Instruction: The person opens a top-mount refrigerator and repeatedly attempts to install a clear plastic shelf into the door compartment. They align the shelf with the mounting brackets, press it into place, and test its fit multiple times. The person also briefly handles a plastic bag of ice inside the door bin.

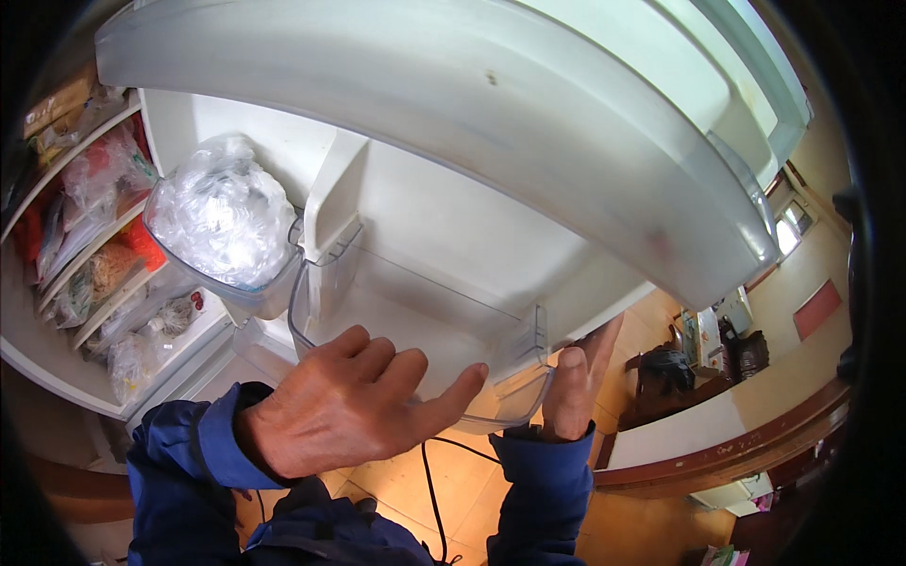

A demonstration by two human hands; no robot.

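Observation:
My left hand (349, 406) is closed over the front rim of a clear plastic door bin (425, 297), its index finger reaching rightward. My right hand (578, 387) is at that bin’s right end, thumb up and fingers partly hidden behind it along the white door’s edge; what exactly they grip is unclear. To the left, another clear bin (226, 292) holds a bundle of crumpled plastic bags (222, 212). Above both bins, a long frosted door shelf (425, 85) crosses the white fridge door (444, 217). The bin under my left hand holds nothing visible.
At left, white racks (104, 226) hold bagged food. Below are an orange tiled floor (472, 495) and a black cable (429, 481). At right, a wooden ledge (717, 462) runs along a pale wall; dark bags (665, 373) lie in the room beyond.

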